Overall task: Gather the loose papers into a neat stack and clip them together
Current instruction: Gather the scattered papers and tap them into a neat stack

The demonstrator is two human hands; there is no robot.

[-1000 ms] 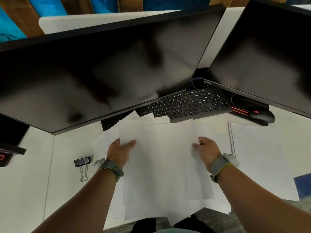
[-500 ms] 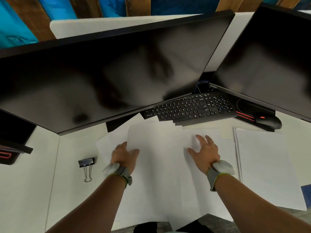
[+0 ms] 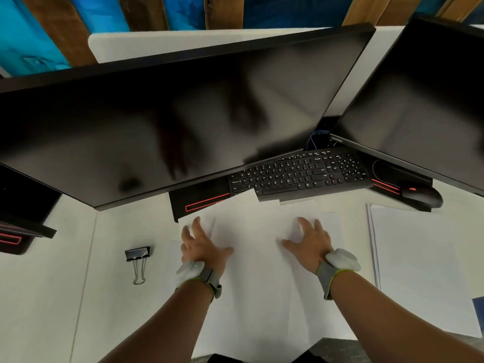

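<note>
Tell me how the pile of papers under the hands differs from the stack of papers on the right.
The pile is fanned out, corners poking toward the keyboard; the stack is squared. The left hand and right hand rest open on the pile; nothing touches the stack. Both are white.

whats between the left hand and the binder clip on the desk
Mostly bare white desk, seen in the head view. The left hand rests flat on the loose papers, whose left edge pokes out slightly toward the binder clip; nothing else lies between.

Matt white papers (image 3: 256,258), metal-handled binder clip (image 3: 137,260), glossy black monitor (image 3: 170,121).
</note>
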